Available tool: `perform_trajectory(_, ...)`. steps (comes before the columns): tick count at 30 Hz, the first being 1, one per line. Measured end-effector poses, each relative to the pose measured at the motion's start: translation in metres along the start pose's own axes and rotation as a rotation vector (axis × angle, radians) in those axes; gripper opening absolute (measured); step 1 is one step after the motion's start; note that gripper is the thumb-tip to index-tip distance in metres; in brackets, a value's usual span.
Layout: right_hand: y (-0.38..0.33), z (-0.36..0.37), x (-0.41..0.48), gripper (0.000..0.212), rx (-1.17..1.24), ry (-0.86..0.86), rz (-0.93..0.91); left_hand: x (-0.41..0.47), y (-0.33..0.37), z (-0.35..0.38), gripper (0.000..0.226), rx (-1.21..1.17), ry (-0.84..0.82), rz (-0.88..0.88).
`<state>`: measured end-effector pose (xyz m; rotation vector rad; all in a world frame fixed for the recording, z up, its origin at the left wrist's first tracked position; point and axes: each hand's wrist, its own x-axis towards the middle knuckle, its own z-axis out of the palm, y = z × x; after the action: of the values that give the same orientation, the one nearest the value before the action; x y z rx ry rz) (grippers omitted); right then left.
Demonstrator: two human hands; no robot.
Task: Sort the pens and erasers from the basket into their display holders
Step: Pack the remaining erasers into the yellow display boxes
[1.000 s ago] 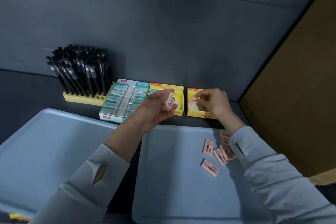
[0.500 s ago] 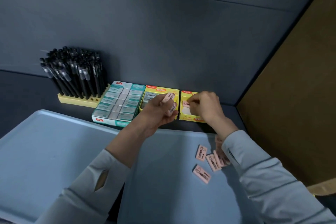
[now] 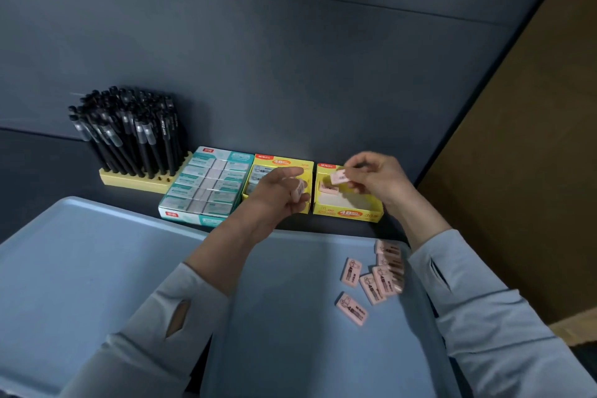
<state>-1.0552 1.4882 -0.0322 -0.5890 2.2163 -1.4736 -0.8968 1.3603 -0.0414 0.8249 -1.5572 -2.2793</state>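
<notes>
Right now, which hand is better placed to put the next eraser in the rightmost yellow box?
Right. The right hand pinches a pink eraser above the rightmost yellow box; the left hand, gripping a second eraser, is in front of the middle yellow box.

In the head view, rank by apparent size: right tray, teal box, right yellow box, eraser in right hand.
right tray
teal box
right yellow box
eraser in right hand
The tray is nearest, inflating it.
</notes>
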Motion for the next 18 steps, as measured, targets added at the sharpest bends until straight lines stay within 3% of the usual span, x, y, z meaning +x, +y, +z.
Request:
perform_trajectory(5, 0.014, 0.012, 0.002, 0.026, -0.077, -0.167, 0.097, 0.001, -0.002, -0.008, 0.038, -0.127, -0.035, -0.003)
perform_trajectory(9, 0.019, 0.021, 0.006, 0.025, -0.48, -0.092, -0.054, -0.003, -0.004, -0.013, 0.039, -0.11, -0.066, 0.051)
perform_trajectory(18, 0.02, 0.027, 0.006, 0.019, -0.759, 0.0, -0.222, -0.002, -0.01, -0.011, 0.05, 0.0, -0.054, 0.096)
